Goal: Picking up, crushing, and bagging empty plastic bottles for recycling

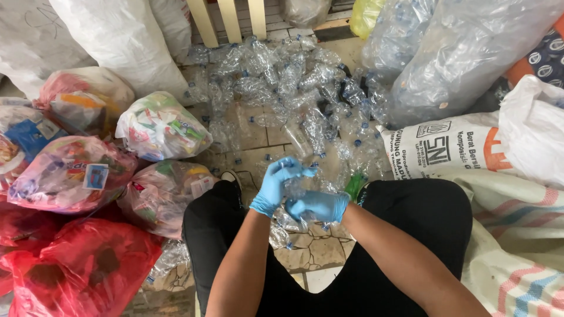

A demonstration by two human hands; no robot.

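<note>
Your left hand [275,185] grips the crushed clear bottle [294,186] from above, your right hand [320,205] clasping its lower end, axis near upright.

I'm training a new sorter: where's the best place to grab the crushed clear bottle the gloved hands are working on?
Probably by its narrow neck end, from above: the left hand already pinches the top of the clear bottle, while the right hand wraps the crumpled body from the side. The flattened, slippery middle looks harder to grip; the neck seems stiffer.

Tiled floor [305,249], seemingly crushed bottles [282,82], bags [161,126]
</note>
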